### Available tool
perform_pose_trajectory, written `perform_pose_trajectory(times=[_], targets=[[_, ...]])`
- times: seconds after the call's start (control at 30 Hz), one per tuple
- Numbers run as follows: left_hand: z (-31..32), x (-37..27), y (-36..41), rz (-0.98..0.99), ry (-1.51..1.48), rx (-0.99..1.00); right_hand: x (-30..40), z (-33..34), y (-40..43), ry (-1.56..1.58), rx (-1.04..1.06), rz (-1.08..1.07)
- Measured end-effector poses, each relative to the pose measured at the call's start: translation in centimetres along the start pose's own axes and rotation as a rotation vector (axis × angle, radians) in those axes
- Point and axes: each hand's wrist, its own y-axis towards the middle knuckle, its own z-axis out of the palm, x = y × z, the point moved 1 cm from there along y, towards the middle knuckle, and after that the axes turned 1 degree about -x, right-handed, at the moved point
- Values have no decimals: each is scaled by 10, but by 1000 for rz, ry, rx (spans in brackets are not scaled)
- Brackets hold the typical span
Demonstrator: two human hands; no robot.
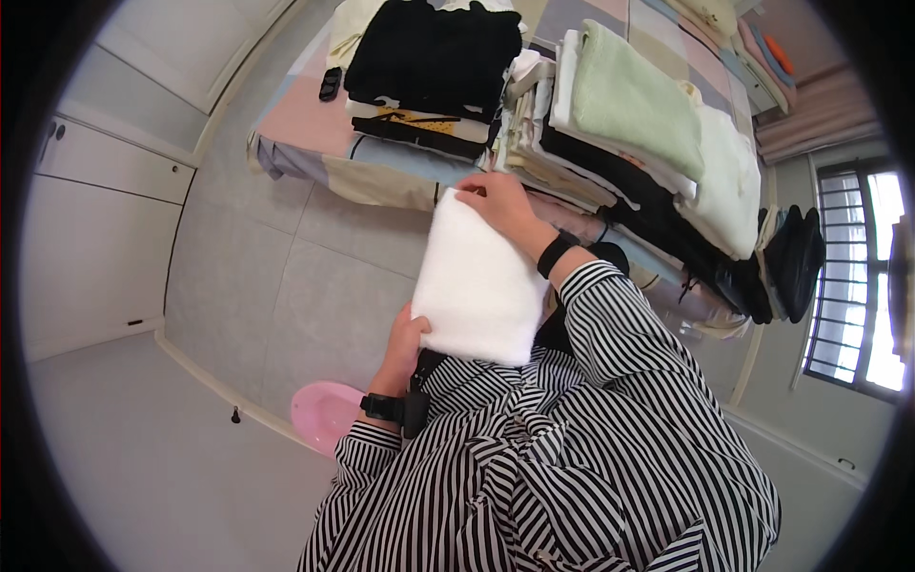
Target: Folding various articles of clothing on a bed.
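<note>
A folded white fluffy cloth (479,286) is held in front of my body, off the bed. My left hand (409,339) grips its lower left edge, with the thumb on top and the other fingers hidden beneath. At its upper corner, my right hand (497,200) pinches the edge between thumb and fingers. Just beyond my hands, folded clothes lie in stacks on the bed: a black garment (432,57) tops the left stack, and a pale green fluffy one (636,107) lies on the stack to the right, beside a white folded garment (722,179).
The bed's patchwork cover (307,136) hangs over its near edge. A small black object (330,84) lies near the left stack. A pink basin (322,415) stands on the floor at lower left. White cabinets (100,236) line the left; dark items hang near the barred window (851,272).
</note>
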Motion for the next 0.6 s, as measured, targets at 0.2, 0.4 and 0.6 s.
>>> perform_pose_trajectory(times=[0.2,0.4,0.6], targets=[[-1,-11,-6,202,362,-171,-28,-40,-45,148,-498,87],[2,-22,5,474,524,-135,-54,-14,-154,896,-132,779],[18,-28,37,277,570,-23,-20,6,-175,1383,35,596]])
